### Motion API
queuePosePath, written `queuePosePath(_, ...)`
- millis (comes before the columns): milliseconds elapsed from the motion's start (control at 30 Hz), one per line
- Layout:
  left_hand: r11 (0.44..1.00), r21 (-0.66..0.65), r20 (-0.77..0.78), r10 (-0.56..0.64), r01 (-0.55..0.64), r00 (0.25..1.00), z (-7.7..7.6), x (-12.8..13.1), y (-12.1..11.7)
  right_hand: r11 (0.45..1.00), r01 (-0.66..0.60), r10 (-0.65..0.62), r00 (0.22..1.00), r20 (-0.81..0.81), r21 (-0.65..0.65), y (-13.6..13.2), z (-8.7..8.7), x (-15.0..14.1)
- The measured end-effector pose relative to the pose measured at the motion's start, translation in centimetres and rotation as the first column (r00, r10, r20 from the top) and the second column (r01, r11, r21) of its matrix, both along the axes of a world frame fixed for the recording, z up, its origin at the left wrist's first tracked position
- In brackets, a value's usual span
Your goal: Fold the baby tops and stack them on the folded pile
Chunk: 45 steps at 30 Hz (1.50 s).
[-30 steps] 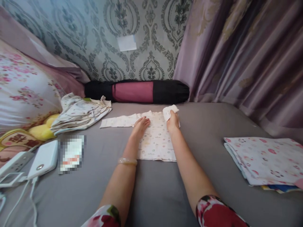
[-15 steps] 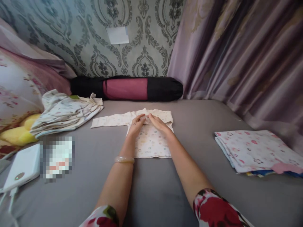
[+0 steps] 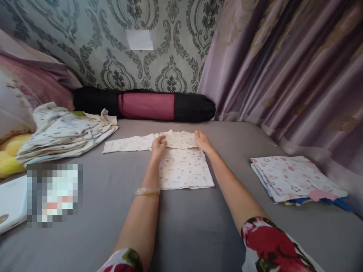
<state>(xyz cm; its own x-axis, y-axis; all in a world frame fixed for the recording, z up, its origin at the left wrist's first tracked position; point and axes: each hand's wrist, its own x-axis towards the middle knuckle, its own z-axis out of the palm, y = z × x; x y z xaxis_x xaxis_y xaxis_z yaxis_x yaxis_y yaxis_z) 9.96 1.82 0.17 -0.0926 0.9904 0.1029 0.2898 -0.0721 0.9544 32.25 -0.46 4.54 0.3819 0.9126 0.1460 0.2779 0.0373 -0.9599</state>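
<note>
A small white long-sleeved shirt (image 3: pixel 185 170) with a fine coloured print lies flat on the grey sheet. One sleeve stretches out to the left, while the other lies folded across the upper part of the body. At the left end of that folded sleeve, my left hand (image 3: pixel 159 147) has its thumb and fingers closed on the cloth. My right hand (image 3: pixel 202 141) grips the shirt's upper right edge, its fingertips partly hidden. A pale bangle (image 3: pixel 147 191) circles my left wrist.
Crumpled printed clothes (image 3: pixel 68 130) lie at left beside a yellow plush thing (image 3: pixel 13 155). A white device (image 3: pixel 13 202) and a blurred-out item (image 3: pixel 59 194) are nearer. Folded clothes (image 3: pixel 295 177) lie at right. A black and maroon roll (image 3: pixel 146 105) rests along the wall.
My hands were close together over the shirt's upper middle. Now the right one has moved right to the shirt's edge, the left slightly left, and the folded sleeve lies flatter. The view has shifted slightly.
</note>
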Motion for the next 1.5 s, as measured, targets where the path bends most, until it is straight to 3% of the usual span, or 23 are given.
queuePosePath(33, 1.0, 0.006, -0.021, -0.005, 0.005, 1.0, -0.1, 0.0, 0.0, 0.995, -0.084, 0.093, 0.971, 0.219, -0.052, -0.1, -0.3, -1.0)
queuePosePath(100, 1.0, 0.022, -0.068, -0.007, 0.009, 0.998, -0.3, -0.1, -0.1, 0.971, -0.156, 0.232, 0.791, 0.567, -0.179, -0.4, -0.9, -3.0)
queuePosePath(133, 1.0, 0.028, -0.099, -0.005, 0.008, 0.995, -0.4, -0.1, -0.1, 0.958, -0.172, 0.284, 0.695, 0.661, -0.231, -0.6, -1.0, -3.9)
queuePosePath(200, 0.999, 0.051, -0.174, 0.004, 0.005, 0.985, -0.6, -0.1, -0.1, 0.931, -0.185, 0.363, 0.549, 0.753, -0.314, -0.8, -1.3, -5.3)
queuePosePath(300, 0.994, 0.109, -0.302, 0.008, 0.026, 0.953, -0.9, -0.1, -0.1, 0.898, -0.158, 0.435, 0.454, 0.778, -0.41, -1.2, -1.5, -6.3)
queuePosePath(567, 0.985, 0.168, -0.457, 0.041, 0.041, 0.889, -1.4, 0.0, 0.1, 0.865, -0.087, 0.477, 0.448, 0.756, -0.494, -1.6, -2.0, -5.0)
queuePosePath(833, 0.979, 0.198, -0.45, 0.046, 0.05, 0.892, -2.0, 0.0, 0.3, 0.865, 0.068, 0.419, 0.448, 0.79, -0.497, -1.1, -2.7, -1.7)
queuePosePath(1133, 0.954, 0.261, -0.548, 0.021, 0.147, 0.836, -1.6, -0.3, -0.1, 0.864, 0.094, 0.413, 0.43, 0.803, -0.495, -0.4, -2.3, -1.4)
queuePosePath(1267, 0.94, 0.278, -0.609, 0.012, 0.199, 0.793, -1.8, -0.1, -0.1, 0.904, 0.075, 0.354, 0.421, 0.835, -0.421, 0.7, -2.2, -1.7)
queuePosePath(1433, 0.955, 0.275, -0.68, 0.112, 0.11, 0.724, -2.3, 0.1, -0.3, 0.895, 0.08, 0.357, 0.459, 0.814, -0.438, 1.2, -3.3, -1.1)
queuePosePath(1500, 0.96, 0.253, -0.709, 0.1, 0.12, 0.698, -2.4, 0.1, -0.4, 0.899, 0.07, 0.355, 0.46, 0.814, -0.432, 1.2, -3.7, -0.8)
